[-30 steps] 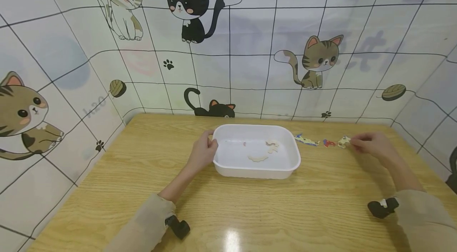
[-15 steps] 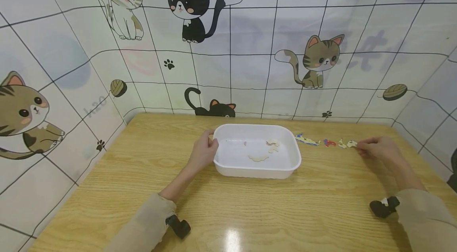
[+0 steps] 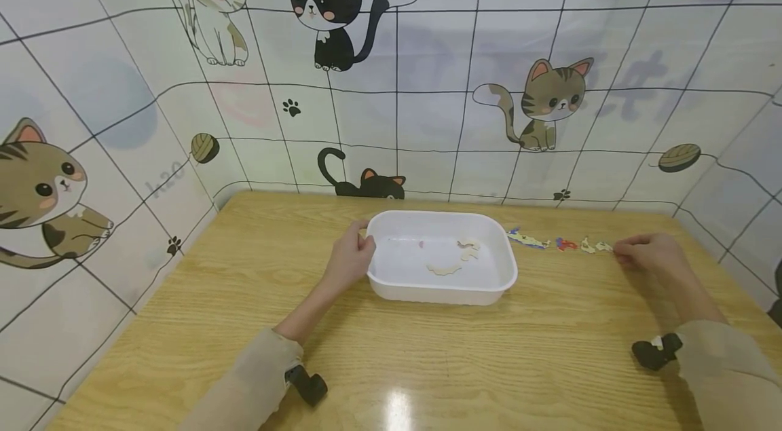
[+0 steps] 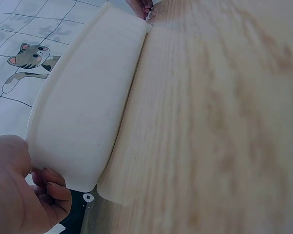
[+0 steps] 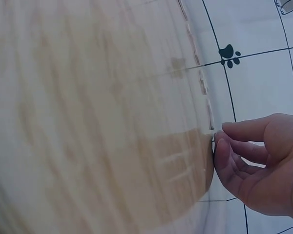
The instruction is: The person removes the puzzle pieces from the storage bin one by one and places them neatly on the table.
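Observation:
A white plastic tray (image 3: 441,296) stands on the wooden table. At its left end my left hand (image 3: 350,260) grips the rim, thumb above and fingers curled below, as the left wrist view also shows. Inside lie a pale curved piece (image 3: 444,270) and several smaller flat pieces. To the right runs a row: a long blue-and-yellow piece (image 3: 528,239), a red-and-blue piece (image 3: 565,244), a pale-yellow piece (image 3: 588,245) and another pale-yellow piece (image 3: 603,246). My right hand (image 3: 650,258) pinches the outer end of that last one, its fingertips low at the tabletop.
A white cloth (image 3: 427,112) printed with cats and grid lines hangs behind and beside the table (image 3: 391,349). Each sleeve end carries a black wrist camera (image 3: 656,351). Bare wood lies in front of the tray.
My right hand has moved a little to the right, and two pale-yellow pieces now show side by side at the row's end. My left hand has stayed on the tray.

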Action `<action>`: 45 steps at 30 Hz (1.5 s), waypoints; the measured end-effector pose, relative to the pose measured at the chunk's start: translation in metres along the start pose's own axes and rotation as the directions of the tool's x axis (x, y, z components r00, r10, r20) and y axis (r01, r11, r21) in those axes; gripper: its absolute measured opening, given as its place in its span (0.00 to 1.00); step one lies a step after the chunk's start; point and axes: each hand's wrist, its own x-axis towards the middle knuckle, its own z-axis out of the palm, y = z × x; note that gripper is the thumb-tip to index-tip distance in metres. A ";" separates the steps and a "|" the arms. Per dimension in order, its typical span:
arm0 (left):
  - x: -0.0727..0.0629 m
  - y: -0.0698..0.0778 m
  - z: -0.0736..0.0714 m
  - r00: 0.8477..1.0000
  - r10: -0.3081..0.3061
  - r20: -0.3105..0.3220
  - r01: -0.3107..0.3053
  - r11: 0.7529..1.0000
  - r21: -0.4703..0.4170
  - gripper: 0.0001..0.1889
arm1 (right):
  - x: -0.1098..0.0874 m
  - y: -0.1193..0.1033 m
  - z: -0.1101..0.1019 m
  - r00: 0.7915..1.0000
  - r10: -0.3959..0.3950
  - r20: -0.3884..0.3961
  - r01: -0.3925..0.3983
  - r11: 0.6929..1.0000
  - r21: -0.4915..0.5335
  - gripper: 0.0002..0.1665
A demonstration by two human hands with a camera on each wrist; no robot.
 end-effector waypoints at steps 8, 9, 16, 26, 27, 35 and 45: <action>0.000 0.002 0.001 1.000 -0.001 0.000 0.001 1.000 0.003 0.22 | -0.007 -0.008 -0.005 0.995 -0.093 0.020 0.093 0.996 -0.004 0.34; 0.001 0.001 0.001 1.000 -0.001 0.001 0.001 1.000 0.002 0.22 | -0.007 -0.010 -0.005 0.995 -0.099 0.017 0.100 0.995 -0.005 0.34; 0.000 0.003 0.001 1.000 -0.010 0.010 0.010 1.000 -0.002 0.23 | -0.014 -0.027 -0.002 0.984 -0.177 0.021 0.175 0.983 0.056 0.32; -0.001 0.002 0.000 1.000 -0.009 0.011 0.009 1.000 0.004 0.23 | -0.026 -0.066 0.010 0.973 -0.228 0.028 0.228 0.974 -0.015 0.33; -0.001 0.002 0.000 1.000 -0.006 0.012 0.006 1.000 0.002 0.23 | -0.027 -0.070 0.011 0.973 -0.230 0.029 0.231 0.973 -0.016 0.33; -0.001 0.001 0.001 1.000 0.005 0.017 -0.005 1.000 0.000 0.23 | -0.040 -0.108 0.025 0.950 -0.309 0.050 0.310 0.950 -0.022 0.31; 0.000 0.001 0.000 1.000 0.001 0.015 0.000 1.000 -0.008 0.23 | -0.057 -0.147 0.048 0.910 -0.405 0.084 0.409 0.912 -0.031 0.26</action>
